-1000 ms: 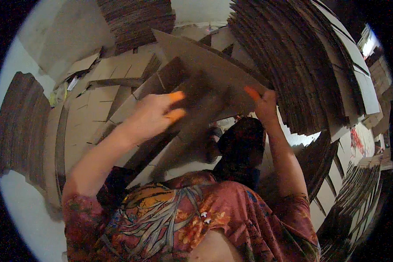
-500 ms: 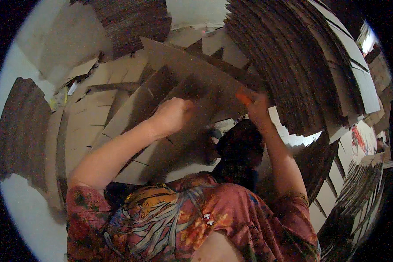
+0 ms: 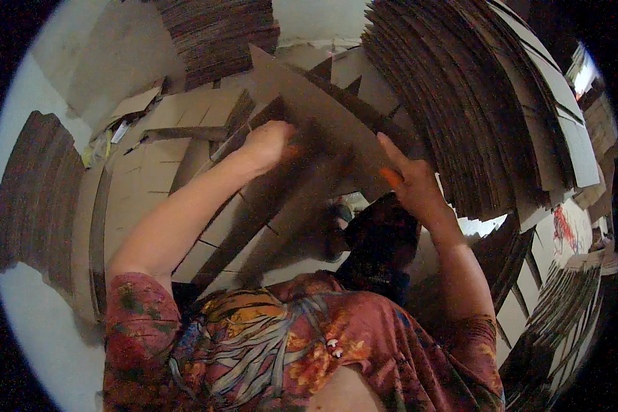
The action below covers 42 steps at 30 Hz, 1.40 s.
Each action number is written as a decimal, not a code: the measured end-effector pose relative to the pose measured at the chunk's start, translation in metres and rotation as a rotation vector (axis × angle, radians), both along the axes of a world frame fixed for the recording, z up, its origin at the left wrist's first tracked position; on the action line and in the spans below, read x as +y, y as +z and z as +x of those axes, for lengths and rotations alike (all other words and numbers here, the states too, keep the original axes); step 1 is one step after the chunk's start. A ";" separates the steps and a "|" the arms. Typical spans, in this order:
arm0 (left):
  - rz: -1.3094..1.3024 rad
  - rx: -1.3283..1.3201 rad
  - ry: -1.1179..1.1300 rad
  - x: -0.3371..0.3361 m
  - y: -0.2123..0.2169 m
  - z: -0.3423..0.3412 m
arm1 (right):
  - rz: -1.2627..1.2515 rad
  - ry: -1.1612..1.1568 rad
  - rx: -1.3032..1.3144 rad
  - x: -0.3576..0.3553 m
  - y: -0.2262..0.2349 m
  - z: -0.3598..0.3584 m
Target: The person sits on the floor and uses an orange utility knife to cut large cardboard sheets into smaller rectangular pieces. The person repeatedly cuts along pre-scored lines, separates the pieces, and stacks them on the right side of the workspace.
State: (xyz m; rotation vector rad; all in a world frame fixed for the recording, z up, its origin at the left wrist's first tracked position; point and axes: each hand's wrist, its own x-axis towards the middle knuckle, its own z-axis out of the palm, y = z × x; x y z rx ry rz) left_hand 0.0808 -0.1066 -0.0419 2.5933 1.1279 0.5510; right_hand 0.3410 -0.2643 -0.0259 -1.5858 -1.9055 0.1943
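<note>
A brown cardboard sheet (image 3: 316, 103) with a pointed far corner is tilted in front of me. My left hand (image 3: 269, 145) is closed at its left part, with an orange covering showing on a finger; its fingertips are partly hidden. On the sheet's right edge lies my right hand (image 3: 419, 184), gripping there with an orange-covered thumb while the index finger stretches forward along the cardboard. Under my left forearm are slotted cardboard pieces (image 3: 244, 237) with dark slits. Shadow makes it hard to tell where one sheet ends and another begins.
A tall stack of cardboard sheets (image 3: 453, 103) rises close to my right hand. More stacks stand at the far left (image 3: 216, 38) and left wall (image 3: 38, 199). Flat slotted cardboard (image 3: 141, 185) lies left. Bundled slotted pieces (image 3: 570, 295) are at lower right.
My left hand has moved away from my body along the cardboard. My right hand has shifted right and nearer, its index finger now stretched out. The sheet's pointed corner has moved up and right.
</note>
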 end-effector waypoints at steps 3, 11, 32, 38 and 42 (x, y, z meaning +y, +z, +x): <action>-0.096 0.038 0.142 -0.004 0.007 0.006 | -0.123 -0.003 -0.010 -0.007 0.016 0.004; -0.087 0.073 0.197 -0.014 0.010 0.009 | -0.250 0.019 -0.083 -0.018 0.023 -0.019; -0.001 -0.171 0.360 0.120 -0.047 -0.078 | -0.226 0.064 -0.097 -0.019 0.021 -0.018; -0.229 -0.019 0.320 0.071 0.034 -0.053 | -0.262 0.008 -0.128 0.013 0.032 -0.036; -0.313 -0.137 0.338 0.128 0.013 -0.105 | -0.166 -0.002 -0.230 0.039 -0.008 -0.007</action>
